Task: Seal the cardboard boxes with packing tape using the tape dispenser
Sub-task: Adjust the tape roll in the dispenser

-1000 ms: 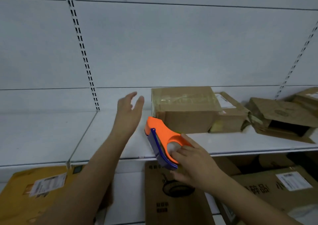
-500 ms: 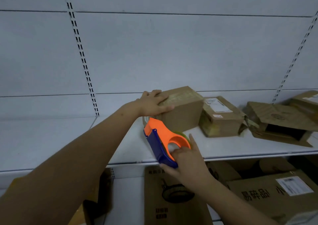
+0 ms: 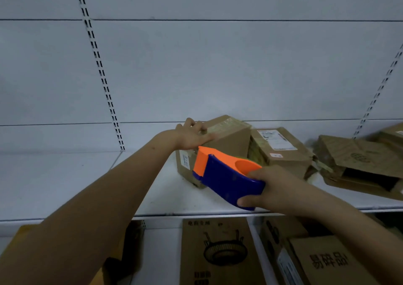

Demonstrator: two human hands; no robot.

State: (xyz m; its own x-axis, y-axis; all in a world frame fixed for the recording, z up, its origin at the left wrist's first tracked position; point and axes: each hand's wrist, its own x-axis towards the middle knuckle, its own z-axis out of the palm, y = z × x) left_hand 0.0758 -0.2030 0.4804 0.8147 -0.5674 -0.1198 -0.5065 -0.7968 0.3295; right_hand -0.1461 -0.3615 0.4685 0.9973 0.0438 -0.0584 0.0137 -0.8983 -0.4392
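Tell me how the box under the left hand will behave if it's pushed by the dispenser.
The box probably slides on the smooth white shelf unless the left hand steadies it. Creased cardboard suggests slight give.

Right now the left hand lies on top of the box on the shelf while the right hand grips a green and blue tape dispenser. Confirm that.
Not quite. The tape dispenser in the right hand is orange and blue, not green, as the head view shows. The left hand does lie on top of the box on the shelf.

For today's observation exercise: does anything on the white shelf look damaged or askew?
Yes. The crumpled brown cardboard box at the shelf's right end lies collapsed, its flap gaping over a dark opening. The small brown cardboard box under the left hand sits turned at an angle to the shelf edge.
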